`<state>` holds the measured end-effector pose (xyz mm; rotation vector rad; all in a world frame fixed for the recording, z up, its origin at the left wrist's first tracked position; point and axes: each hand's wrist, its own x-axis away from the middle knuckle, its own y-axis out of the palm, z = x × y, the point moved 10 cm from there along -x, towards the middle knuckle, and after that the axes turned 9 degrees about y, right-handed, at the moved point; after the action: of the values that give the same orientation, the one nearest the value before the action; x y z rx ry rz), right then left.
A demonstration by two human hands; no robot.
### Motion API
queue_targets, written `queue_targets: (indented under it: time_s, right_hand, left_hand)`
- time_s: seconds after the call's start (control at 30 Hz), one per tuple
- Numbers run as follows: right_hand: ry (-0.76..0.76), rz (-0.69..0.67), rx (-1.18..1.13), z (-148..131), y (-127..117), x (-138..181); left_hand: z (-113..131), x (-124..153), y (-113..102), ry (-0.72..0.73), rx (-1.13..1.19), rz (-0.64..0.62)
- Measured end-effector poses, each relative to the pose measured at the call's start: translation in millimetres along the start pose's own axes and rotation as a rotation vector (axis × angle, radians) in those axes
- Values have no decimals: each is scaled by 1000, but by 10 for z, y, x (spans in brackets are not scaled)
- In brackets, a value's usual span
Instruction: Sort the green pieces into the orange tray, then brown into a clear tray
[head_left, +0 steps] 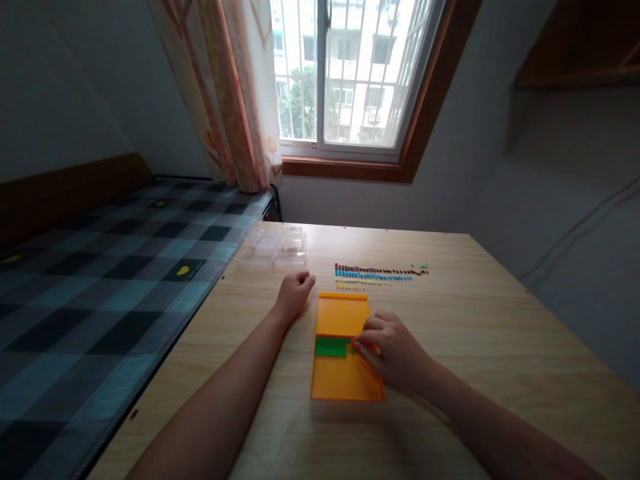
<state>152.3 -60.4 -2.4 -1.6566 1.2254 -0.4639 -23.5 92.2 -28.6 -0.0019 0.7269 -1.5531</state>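
On the pale wooden table (280, 420), 1 shallow orange tray (345, 381), split by a crosswise ridge into 2 sections. In the near section, flat against the ridge from the left wall, a green strip (330, 347), stepped at its right end; in the far section, only bare orange floor in sight. Beyond the left hand (295, 293), near the table's left edge, a cluster of clear plastic boxes (273, 248), with contents hard to make out through the shine.

Tray pointing away from the body toward the window (350, 80), long axis running near to far; green strip lying across it, long axis left to right. Past the tray's far end, rows of tiny pieces in brown (345, 268), blue (346, 274) and yellow (338, 286), also stretching left to right, with a few loose green pieces (423, 267) at the far right.

Right hand (356, 344) over the tray's right wall, with thumb and forefinger pressed together at the strip's right end; impossible to tell a pinched piece from mere contact. Left hand curled into a loose fist beside the tray, palm hidden. Both forearms cut off by the lower frame.
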Motion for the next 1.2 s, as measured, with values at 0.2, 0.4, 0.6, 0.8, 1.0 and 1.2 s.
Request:
queue_targets:
  time_s: [0.2,0.4,0.6,0.8,1.0,1.2]
  right_hand:
    - [-102,-52,18,-72,11,35]
    - [-82,-75,37,-77,83,36]
    - [-67,-45,27,-79,70,29]
    - [-61,-45,35,-40,65,29]
    - [-52,-51,32,-19,99,25]
    - [-59,-65,32,-42,122,35]
  left_hand:
    - [9,4,9,4,-2,-12]
    - [-9,6,12,-9,0,-11]
    - [5,5,9,1,-1,-8]
    - [-3,12,7,1,3,-7]
    - [-3,13,10,3,-3,-10]
    - [23,8,7,4,-22,-13]
